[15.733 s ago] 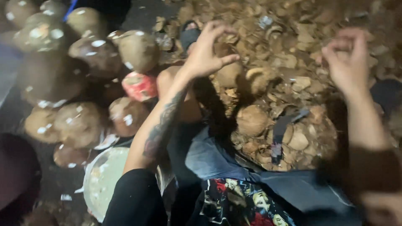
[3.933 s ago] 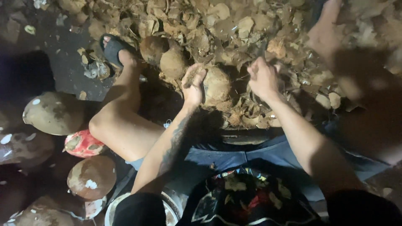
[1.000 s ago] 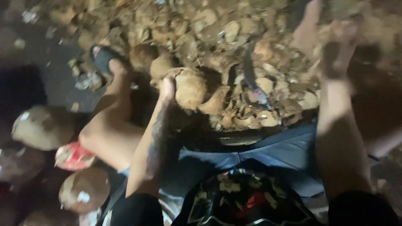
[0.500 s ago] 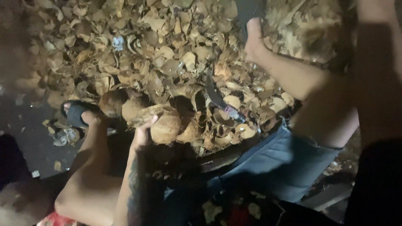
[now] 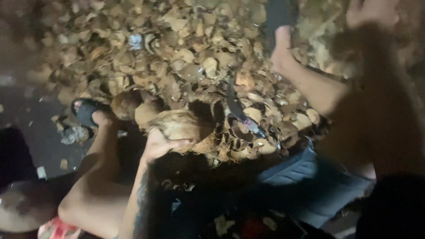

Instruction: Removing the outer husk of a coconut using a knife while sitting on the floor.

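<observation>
My left hand grips a brown, fibrous coconut from below, holding it at the near edge of a big pile of husk pieces. Just right of the coconut a dark curved metal blade sticks up out of the pile. My right hand is raised at the top right edge, blurred, and whether it holds anything is unclear. Its forearm crosses the right side of the view.
My left foot in a dark sandal rests by the pile, with two round coconuts beside it. My right foot lies on the husks. A pale coconut and something red sit at the lower left.
The view has tilted further toward the pile. My left hand still holds the coconut beside the blade. My right arm has swung up and to the right.
</observation>
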